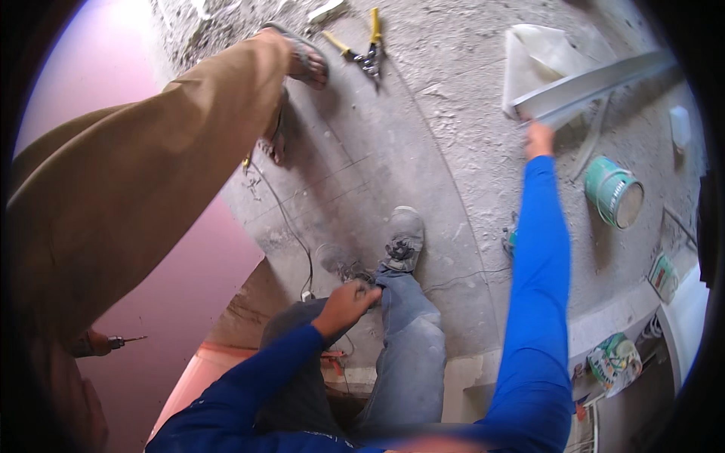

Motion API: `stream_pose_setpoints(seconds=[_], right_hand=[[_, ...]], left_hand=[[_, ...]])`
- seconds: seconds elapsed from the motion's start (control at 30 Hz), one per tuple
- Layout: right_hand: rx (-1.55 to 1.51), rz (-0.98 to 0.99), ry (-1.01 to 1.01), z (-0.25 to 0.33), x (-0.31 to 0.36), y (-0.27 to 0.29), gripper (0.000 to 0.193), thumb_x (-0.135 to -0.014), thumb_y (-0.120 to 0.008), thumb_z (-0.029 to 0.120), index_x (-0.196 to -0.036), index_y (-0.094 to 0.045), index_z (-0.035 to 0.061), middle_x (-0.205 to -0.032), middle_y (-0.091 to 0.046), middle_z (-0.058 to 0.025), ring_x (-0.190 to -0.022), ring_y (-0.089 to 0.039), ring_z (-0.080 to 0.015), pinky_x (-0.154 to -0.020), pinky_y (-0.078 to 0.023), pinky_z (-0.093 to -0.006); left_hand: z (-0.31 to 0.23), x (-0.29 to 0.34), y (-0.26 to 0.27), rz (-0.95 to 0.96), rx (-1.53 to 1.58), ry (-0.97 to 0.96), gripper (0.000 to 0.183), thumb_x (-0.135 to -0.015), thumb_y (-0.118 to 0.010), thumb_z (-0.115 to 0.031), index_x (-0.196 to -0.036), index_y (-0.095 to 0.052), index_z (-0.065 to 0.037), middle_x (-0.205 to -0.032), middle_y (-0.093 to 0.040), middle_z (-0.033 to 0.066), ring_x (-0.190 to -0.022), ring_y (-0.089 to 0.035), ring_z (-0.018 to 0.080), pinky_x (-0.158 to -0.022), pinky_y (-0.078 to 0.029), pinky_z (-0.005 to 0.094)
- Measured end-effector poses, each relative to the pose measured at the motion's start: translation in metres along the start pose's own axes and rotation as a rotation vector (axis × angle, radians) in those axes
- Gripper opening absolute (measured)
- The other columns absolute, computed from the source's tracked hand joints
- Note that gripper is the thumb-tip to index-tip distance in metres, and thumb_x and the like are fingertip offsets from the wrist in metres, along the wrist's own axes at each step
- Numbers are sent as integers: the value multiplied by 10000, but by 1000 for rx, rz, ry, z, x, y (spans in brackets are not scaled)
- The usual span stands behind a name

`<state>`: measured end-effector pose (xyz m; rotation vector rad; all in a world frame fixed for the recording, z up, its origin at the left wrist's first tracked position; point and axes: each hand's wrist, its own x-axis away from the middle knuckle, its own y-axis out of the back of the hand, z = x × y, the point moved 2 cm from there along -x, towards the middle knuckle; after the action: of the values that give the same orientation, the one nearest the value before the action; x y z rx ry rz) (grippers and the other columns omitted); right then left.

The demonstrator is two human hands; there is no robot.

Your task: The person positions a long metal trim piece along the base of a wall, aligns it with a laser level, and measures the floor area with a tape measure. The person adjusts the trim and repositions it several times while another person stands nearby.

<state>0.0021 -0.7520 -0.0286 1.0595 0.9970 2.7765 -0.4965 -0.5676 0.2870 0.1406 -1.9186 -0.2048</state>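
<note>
Grey metal channel (589, 87), long, dusty, right hand (538, 140) gripping its end

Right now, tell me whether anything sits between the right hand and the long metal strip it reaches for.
Nothing visible does. The right hand is already at the near end of the metal strip, seemingly touching it. The green bucket lies off to the side, and the left hand rests by the knee.

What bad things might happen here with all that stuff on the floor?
The right hand grips the end of a long metal strip; its edge might cut bare fingers. A thin cable trails beside the grey shoe, a likely trip. The yellow-handled snips lie close to another person's sandalled foot.
</note>
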Motion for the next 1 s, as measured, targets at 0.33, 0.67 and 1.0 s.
stream_pose_setpoints(seconds=[0.33,0.67,1.0], right_hand=[[218,259,234,21,88,36,469,-926,-600,471,-997,-635,8,-630,-603,-69,-521,-590,-175,-490,-459,-325],[626,818,136,-240,526,232,538,-896,-625,414,-1237,-600,-1,-1209,-610,-281,-1146,-580,-411,-976,-455,-467],[938,1289,230,-434,848,474,215,-880,-609,210,-1063,-673,116,-951,-684,-130,-858,-677,-293,-741,-533,-423]], left_hand=[[16,100,-40,-32,137,243,639,-878,-660,-513,-1192,-578,38,-985,-673,259,-957,-667,333,-855,-505,380],[23,179,-20,-153,-109,0,434,-964,-560,-411,-969,-629,17,-899,-676,212,-869,-656,341,-773,-483,424],[93,221,58,-207,-778,-202,304,-951,-479,-265,-1003,-628,-5,-1039,-657,284,-1013,-620,451,-881,-488,518]])
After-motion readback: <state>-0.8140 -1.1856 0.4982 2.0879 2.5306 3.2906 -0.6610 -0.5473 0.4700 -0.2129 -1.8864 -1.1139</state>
